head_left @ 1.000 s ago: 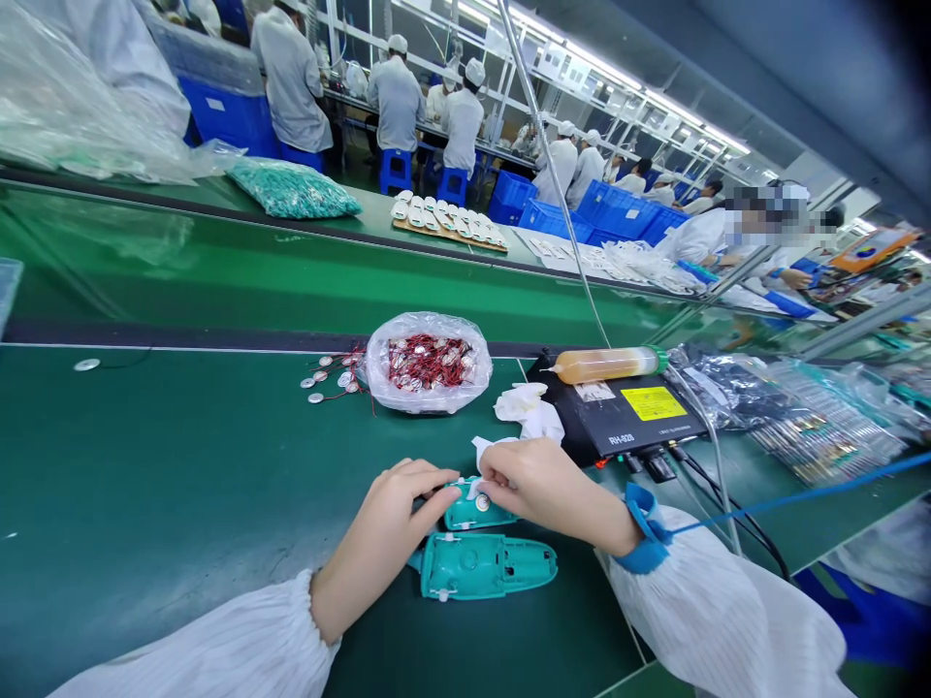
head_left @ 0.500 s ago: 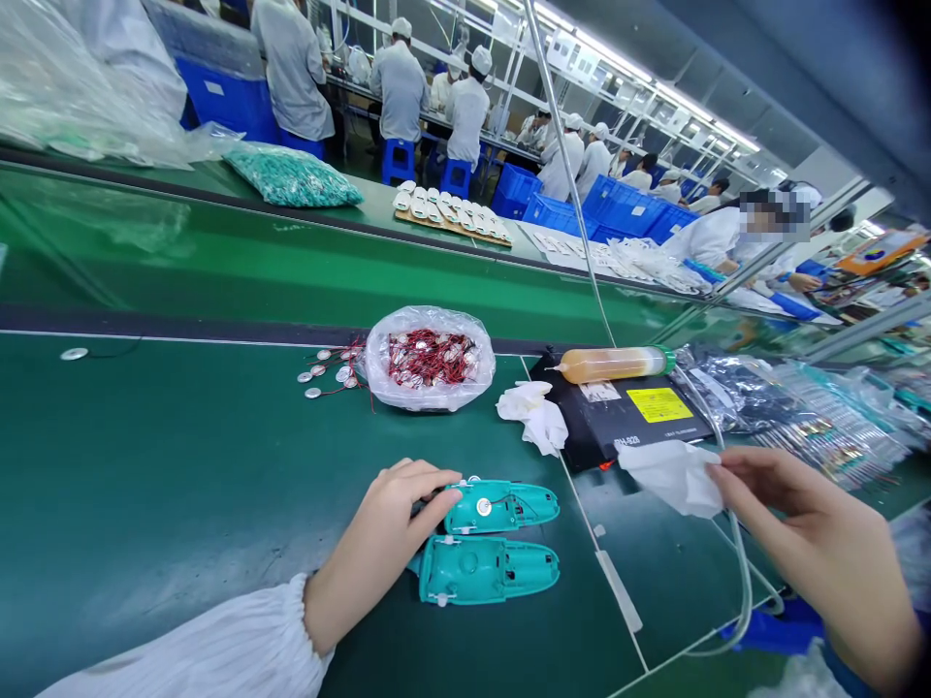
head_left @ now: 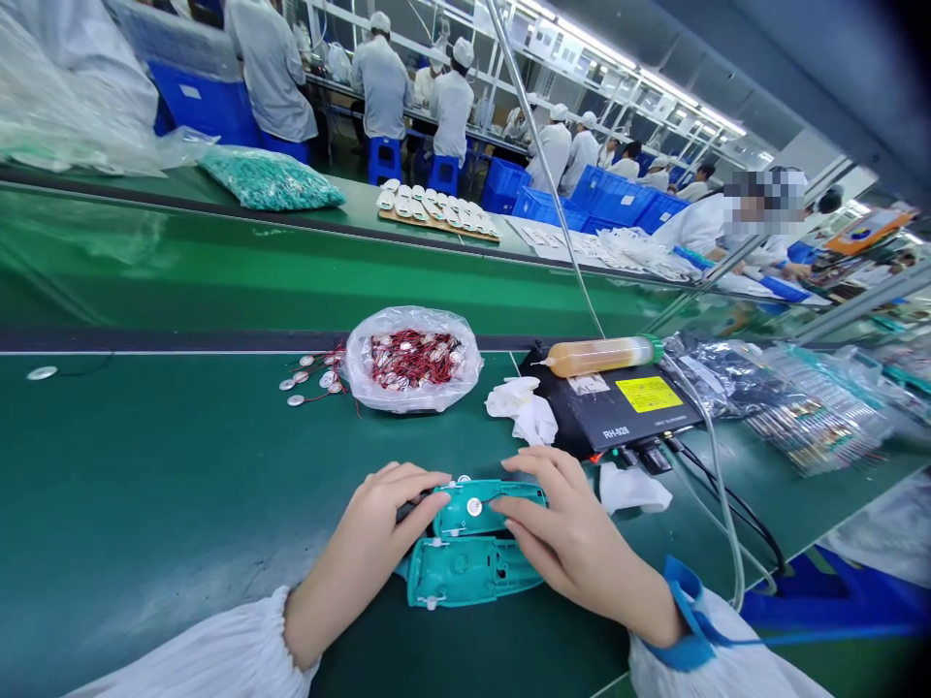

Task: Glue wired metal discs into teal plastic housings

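Two teal plastic shell halves lie side by side on the green table, open side up. The upper shell [head_left: 455, 514] has a round white-and-metal disc [head_left: 474, 507] with a dark wire inside it. My left hand [head_left: 393, 509] grips the left end of this upper shell between thumb and fingers. Over its right part is my right hand [head_left: 567, 523], fingers apart, fingertips at the wire and the shell's edge. The lower shell [head_left: 462, 574] sits nearer to me, its right end partly under my right hand.
Behind the shells is a plastic bag [head_left: 356, 364] of discs with red wires, some loose beside it. A black box [head_left: 618, 412] bears an amber syringe [head_left: 600, 357]. White tissues [head_left: 632, 488] lie near it, with cables at the right. People work beyond the green barrier.
My right hand has let go of the white tissue, now lying before the black box, and has moved left onto the upper shell. My left hand keeps its hold.
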A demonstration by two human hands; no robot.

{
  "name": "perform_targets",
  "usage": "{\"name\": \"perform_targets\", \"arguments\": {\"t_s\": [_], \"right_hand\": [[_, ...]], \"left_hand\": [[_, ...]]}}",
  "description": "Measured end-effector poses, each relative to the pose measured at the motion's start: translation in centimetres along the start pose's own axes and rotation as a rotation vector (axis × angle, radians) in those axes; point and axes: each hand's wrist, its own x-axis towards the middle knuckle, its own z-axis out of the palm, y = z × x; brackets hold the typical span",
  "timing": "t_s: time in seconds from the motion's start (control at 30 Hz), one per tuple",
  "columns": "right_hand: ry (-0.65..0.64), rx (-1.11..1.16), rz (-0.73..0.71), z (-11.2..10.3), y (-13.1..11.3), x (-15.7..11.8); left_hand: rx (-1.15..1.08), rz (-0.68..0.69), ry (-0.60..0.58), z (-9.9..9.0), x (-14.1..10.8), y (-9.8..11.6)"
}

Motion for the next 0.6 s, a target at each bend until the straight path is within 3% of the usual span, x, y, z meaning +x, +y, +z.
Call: {"name": "perform_targets", "arguments": {"t_s": [0.23,0.6], "right_hand": [[0.017,0.036,-0.018,1.6,0.4,0.3],[-0.007,0.163,0.017,2.1,0.4,0.3]], "left_hand": [[0.002,-0.025,-0.038,0.1,0.0,0.0],[-0.002,-0.026,-0.039,0.2,-0.1,0.1]]}}
